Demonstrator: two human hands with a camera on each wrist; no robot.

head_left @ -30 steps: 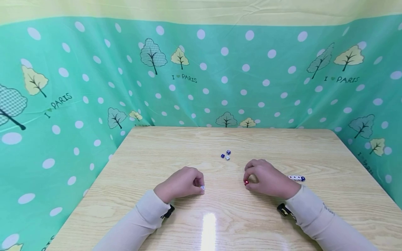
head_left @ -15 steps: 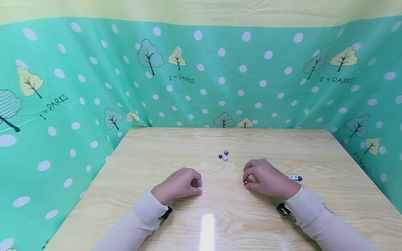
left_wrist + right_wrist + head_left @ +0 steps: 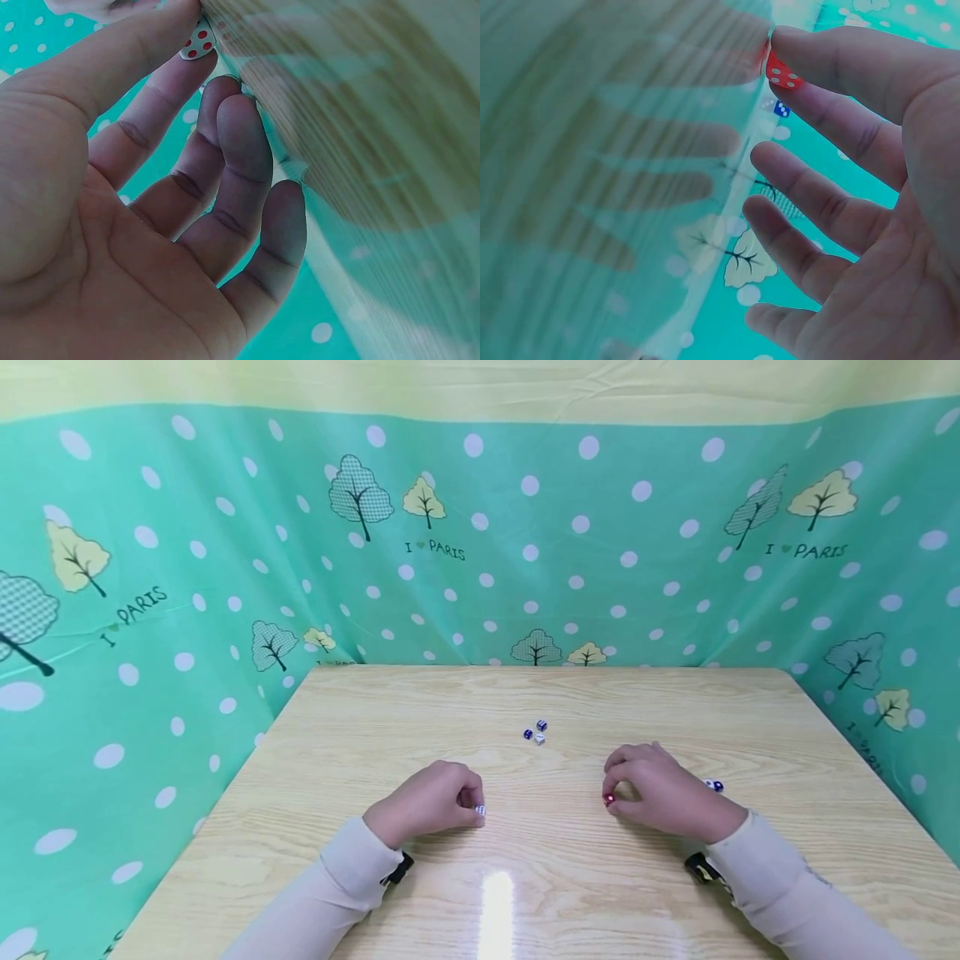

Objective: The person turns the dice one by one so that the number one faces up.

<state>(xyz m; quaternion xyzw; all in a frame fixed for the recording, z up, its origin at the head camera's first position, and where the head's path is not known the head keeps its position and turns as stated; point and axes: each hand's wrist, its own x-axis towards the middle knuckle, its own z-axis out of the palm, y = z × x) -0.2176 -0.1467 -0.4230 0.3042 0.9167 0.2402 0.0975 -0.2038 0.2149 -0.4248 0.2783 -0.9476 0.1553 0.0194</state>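
Note:
My left hand pinches a white die between thumb and index finger, low at the tabletop. Red pips show on that white die in the left wrist view, and the other fingers are loosely bent. To the right, thumb and index finger of my right hand pinch a red die with white pips, seen also in the right wrist view as the red die. Just beyond that hand lie a white die and a blue die, side by side; the hand covers whatever adjoins them.
Two blue dice and a white die lie in a small cluster farther back, between the hands. The wooden table is bordered by a green dotted curtain at the back and both sides.
My right hand has shifted right with the red die, covering more of the row of white dice beside the blue one. My left hand stays in place with its white die.

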